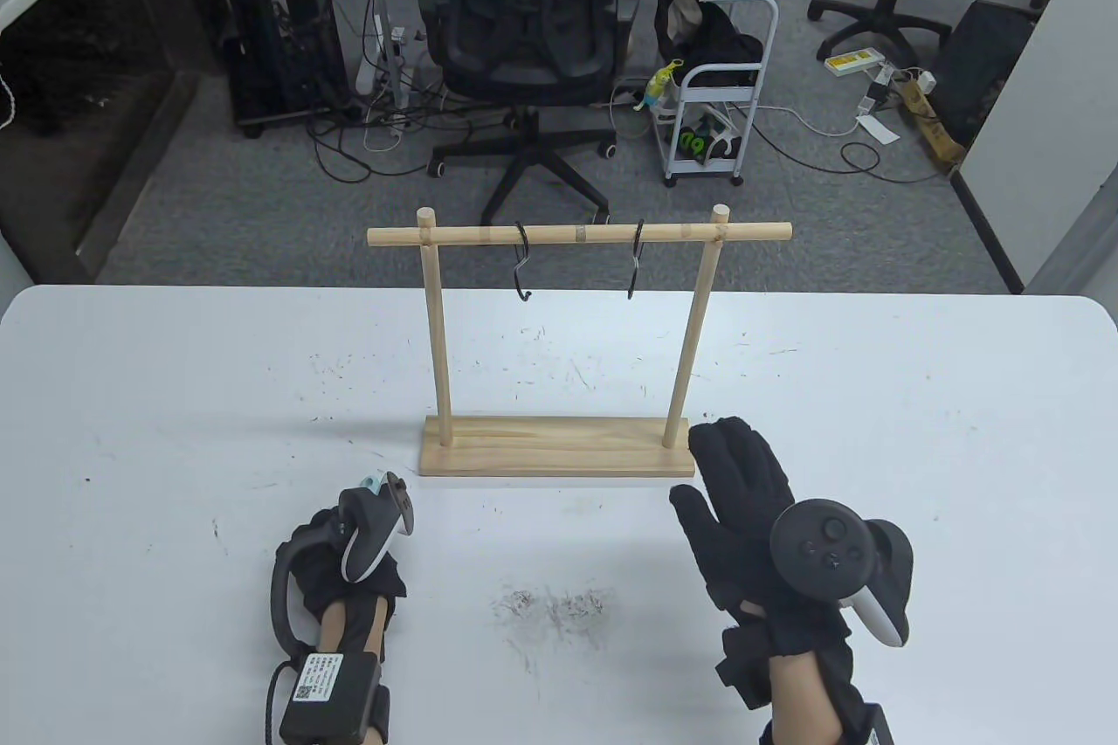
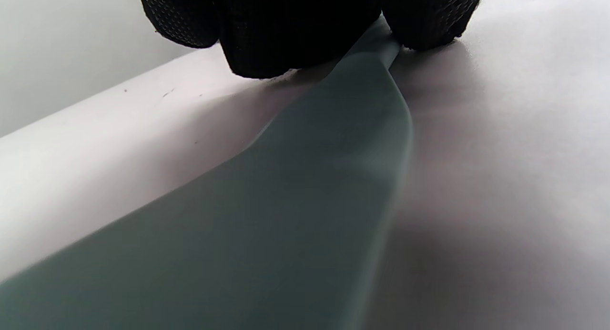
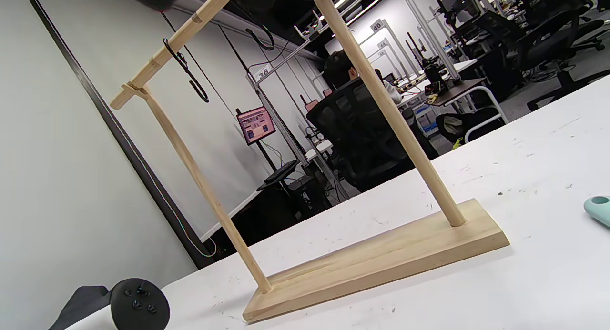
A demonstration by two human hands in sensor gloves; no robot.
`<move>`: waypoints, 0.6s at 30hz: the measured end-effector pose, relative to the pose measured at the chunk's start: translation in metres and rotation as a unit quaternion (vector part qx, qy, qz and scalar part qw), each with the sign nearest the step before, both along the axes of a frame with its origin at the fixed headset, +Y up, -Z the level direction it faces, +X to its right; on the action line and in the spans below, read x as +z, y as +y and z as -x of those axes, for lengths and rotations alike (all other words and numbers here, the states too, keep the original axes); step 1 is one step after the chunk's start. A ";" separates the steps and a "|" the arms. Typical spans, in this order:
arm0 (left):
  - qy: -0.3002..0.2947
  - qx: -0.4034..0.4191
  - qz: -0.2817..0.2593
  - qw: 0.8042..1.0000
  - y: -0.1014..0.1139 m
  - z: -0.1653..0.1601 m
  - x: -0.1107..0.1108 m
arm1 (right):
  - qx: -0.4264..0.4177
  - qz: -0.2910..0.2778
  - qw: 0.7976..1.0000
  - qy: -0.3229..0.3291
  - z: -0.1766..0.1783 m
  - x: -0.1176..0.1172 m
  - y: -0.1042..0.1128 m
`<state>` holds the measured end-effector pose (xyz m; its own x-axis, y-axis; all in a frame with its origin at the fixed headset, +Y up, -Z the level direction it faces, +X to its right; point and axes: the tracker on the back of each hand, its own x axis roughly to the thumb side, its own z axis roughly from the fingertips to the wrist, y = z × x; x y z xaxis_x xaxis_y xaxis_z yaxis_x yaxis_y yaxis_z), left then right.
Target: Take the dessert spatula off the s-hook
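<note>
The mint-green dessert spatula lies on the white table in my left hand [image 1: 367, 509]; only its tip [image 1: 376, 481] shows past the tracker. In the left wrist view my gloved fingers [image 2: 267, 30] grip its handle against the table and the blade [image 2: 310, 187] runs toward the camera. Two black S-hooks [image 1: 522, 265] [image 1: 635, 260] hang empty on the wooden rack's rail [image 1: 576, 234]. My right hand [image 1: 729, 474] is open and empty, fingers extended by the right end of the rack base [image 1: 559, 448]. The right wrist view shows one hook [image 3: 188, 73] and a mint end [image 3: 598, 208].
The wooden rack stands mid-table on two posts. The table [image 1: 175, 396] is white and scuffed, with a dark smudge [image 1: 559, 605] between my hands. Office chairs, a cart and cables are on the floor beyond the far edge.
</note>
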<state>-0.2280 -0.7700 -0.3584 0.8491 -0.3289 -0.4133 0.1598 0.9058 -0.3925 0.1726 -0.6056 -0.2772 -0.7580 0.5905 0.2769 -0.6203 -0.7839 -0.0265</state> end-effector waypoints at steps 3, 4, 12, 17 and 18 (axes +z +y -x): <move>-0.002 -0.001 -0.003 1.000 -0.001 0.000 0.000 | 0.000 0.000 1.000 0.000 0.000 0.000 0.000; -0.002 -0.002 -0.003 1.000 -0.001 0.000 0.000 | 0.001 0.000 1.000 0.000 0.000 0.000 0.000; -0.005 0.015 0.025 1.000 0.000 0.000 0.002 | 0.001 0.001 1.000 0.000 0.000 0.000 -0.001; -0.006 0.058 0.030 0.998 0.006 0.006 0.005 | 0.002 0.000 1.000 -0.001 0.000 0.000 -0.001; -0.005 0.068 0.026 0.997 0.008 0.006 0.006 | 0.003 0.001 1.000 -0.001 0.000 0.000 -0.001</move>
<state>-0.2342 -0.7619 -0.3522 0.8916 -0.2317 -0.3891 0.0418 0.8976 -0.4388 0.1724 -0.6068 -0.2771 -0.7623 0.5863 0.2739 -0.6155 -0.7876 -0.0271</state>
